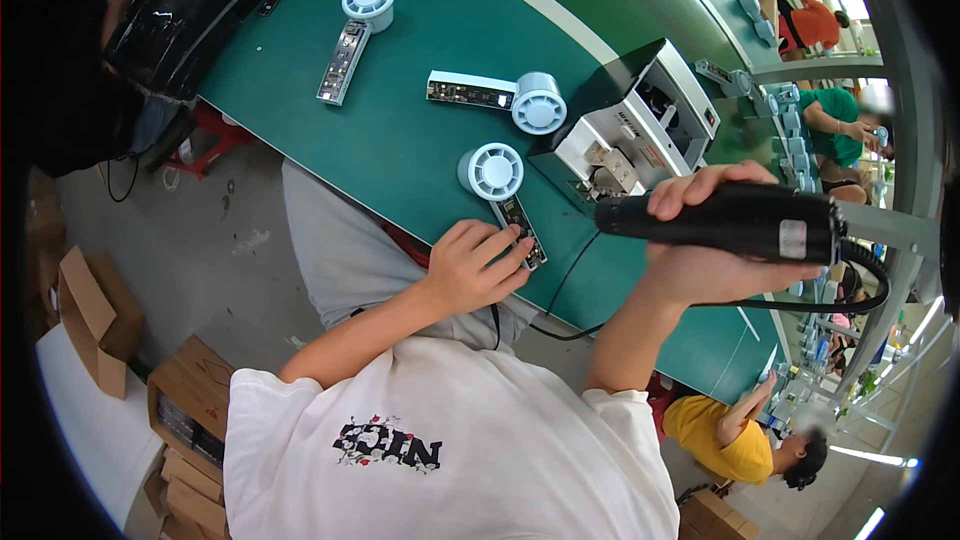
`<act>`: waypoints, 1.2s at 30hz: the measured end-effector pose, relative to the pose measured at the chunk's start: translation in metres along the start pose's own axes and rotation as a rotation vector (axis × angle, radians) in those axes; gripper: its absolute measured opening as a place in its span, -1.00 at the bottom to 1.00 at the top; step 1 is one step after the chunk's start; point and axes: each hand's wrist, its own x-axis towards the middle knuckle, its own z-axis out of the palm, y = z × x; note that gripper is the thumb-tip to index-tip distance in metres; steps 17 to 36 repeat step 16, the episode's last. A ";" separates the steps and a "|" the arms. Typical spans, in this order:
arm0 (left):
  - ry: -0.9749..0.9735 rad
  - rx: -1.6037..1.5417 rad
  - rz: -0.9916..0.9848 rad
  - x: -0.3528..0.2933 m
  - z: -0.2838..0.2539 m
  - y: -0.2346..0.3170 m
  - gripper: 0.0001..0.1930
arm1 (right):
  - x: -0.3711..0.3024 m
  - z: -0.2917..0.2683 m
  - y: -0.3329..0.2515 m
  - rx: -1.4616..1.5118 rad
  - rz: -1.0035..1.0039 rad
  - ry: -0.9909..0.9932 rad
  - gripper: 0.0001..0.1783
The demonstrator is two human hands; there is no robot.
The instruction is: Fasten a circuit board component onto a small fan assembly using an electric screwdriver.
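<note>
My left hand [476,266] grips the circuit-board handle of a light blue handheld fan [496,172] at the table's near edge; its fingers cover part of the handle, and the round head points away from me. In my right hand [690,260] is a black electric screwdriver [740,222], held up to the right with the fingers wrapped round its body. A cable runs from its back end. Its narrow end points left, and I cannot make out a bit. Two more handheld fans lie beyond, one [540,102] in the middle and another [368,5] farther left, both with bare boards showing.
A black-and-white screw feeder [635,135] stands on the green table [300,120] by my right hand. A black bag [190,20] is at the far left. Cardboard boxes [190,390] sit on the floor at left. A co-worker in yellow [720,440] sits at right.
</note>
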 end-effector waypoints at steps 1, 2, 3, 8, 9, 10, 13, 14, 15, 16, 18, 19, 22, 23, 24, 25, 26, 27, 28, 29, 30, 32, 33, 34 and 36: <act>0.002 0.000 -0.001 -0.002 0.001 0.000 -0.65 | -0.005 0.005 0.002 0.041 0.029 -0.016 0.15; 0.003 0.000 -0.002 -0.002 0.001 -0.001 -0.64 | -0.010 0.010 0.002 0.088 0.006 -0.055 0.15; 0.008 0.006 -0.005 -0.003 0.002 -0.002 -0.64 | -0.015 0.017 0.001 0.051 0.016 -0.089 0.08; 0.022 -0.031 -0.002 -0.003 0.000 -0.002 -0.64 | -0.034 0.043 0.017 0.000 -0.050 -0.125 0.08; 0.024 -0.030 -0.004 -0.003 0.000 -0.002 -0.64 | -0.036 0.047 0.021 0.020 -0.047 -0.083 0.10; 0.016 -0.041 -0.006 -0.003 0.000 -0.002 -0.64 | -0.036 0.048 0.025 0.020 -0.045 -0.086 0.10; 0.006 -0.058 -0.016 -0.005 0.001 -0.002 -0.63 | -0.037 0.051 0.035 0.070 -0.013 -0.056 0.12; 0.002 -0.065 -0.022 -0.005 0.001 -0.002 -0.63 | -0.037 0.051 0.037 0.071 -0.011 -0.060 0.12; 0.004 -0.061 -0.023 -0.006 0.001 -0.003 -0.61 | -0.038 0.049 0.038 0.069 -0.012 -0.095 0.16; 0.006 -0.058 -0.024 -0.006 0.001 -0.002 -0.59 | -0.038 0.046 0.038 0.066 -0.012 -0.130 0.19; 0.006 -0.058 -0.024 -0.006 0.001 -0.002 -0.59 | -0.038 0.046 0.038 0.066 -0.012 -0.130 0.19; 0.006 -0.058 -0.024 -0.006 0.001 -0.002 -0.59 | -0.038 0.046 0.038 0.066 -0.012 -0.130 0.19; 0.006 -0.058 -0.024 -0.006 0.001 -0.002 -0.59 | -0.038 0.046 0.038 0.066 -0.012 -0.130 0.19; 0.006 -0.058 -0.024 -0.006 0.001 -0.002 -0.59 | -0.038 0.046 0.038 0.066 -0.012 -0.130 0.19; 0.006 -0.058 -0.024 -0.006 0.001 -0.002 -0.59 | -0.038 0.046 0.038 0.066 -0.012 -0.130 0.19; 0.006 -0.058 -0.024 -0.006 0.001 -0.002 -0.59 | -0.038 0.046 0.038 0.066 -0.012 -0.130 0.19; 0.006 -0.058 -0.024 -0.006 0.001 -0.002 -0.59 | -0.038 0.046 0.038 0.066 -0.012 -0.130 0.19; 0.006 -0.058 -0.024 -0.006 0.001 -0.002 -0.59 | -0.038 0.046 0.038 0.066 -0.012 -0.130 0.19; 0.006 -0.058 -0.024 -0.006 0.001 -0.002 -0.59 | -0.038 0.046 0.038 0.066 -0.012 -0.130 0.19; 0.006 -0.058 -0.024 -0.006 0.001 -0.002 -0.59 | -0.038 0.046 0.038 0.066 -0.012 -0.130 0.19; 0.006 -0.058 -0.024 -0.006 0.001 -0.002 -0.59 | -0.038 0.046 0.038 0.066 -0.012 -0.130 0.19; 0.006 -0.058 -0.024 -0.006 0.001 -0.002 -0.59 | -0.038 0.046 0.038 0.066 -0.012 -0.130 0.19; 0.006 -0.058 -0.024 -0.006 0.001 -0.002 -0.59 | -0.038 0.046 0.038 0.066 -0.012 -0.130 0.19; 0.006 -0.058 -0.024 -0.006 0.001 -0.002 -0.59 | -0.038 0.046 0.038 0.066 -0.012 -0.130 0.19; 0.006 -0.058 -0.024 -0.006 0.001 -0.002 -0.59 | -0.038 0.046 0.038 0.066 -0.012 -0.130 0.19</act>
